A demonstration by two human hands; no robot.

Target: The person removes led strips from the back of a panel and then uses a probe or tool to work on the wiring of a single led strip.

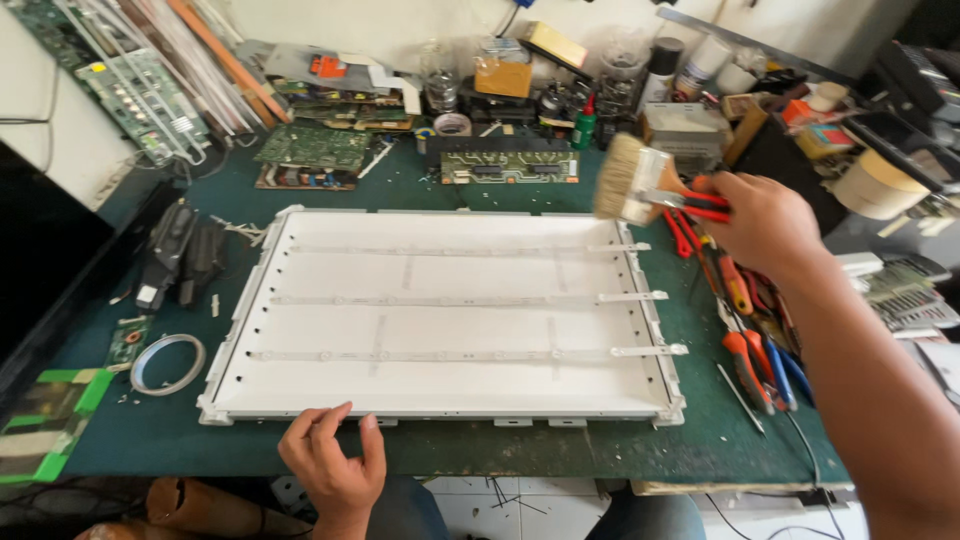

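Bristles of the paintbrush, gripped tight in our right hand above the white backlight tray our loose-fingered left hand steadies, could probably snag its 3 LED strips.

Matt white panel, seemingly plastic; pale bristly brush

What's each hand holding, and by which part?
Right hand grips a paintbrush by its red handle, bristles above the white panel's far right corner. Left hand holds nothing; fingers rest at the panel's near edge.
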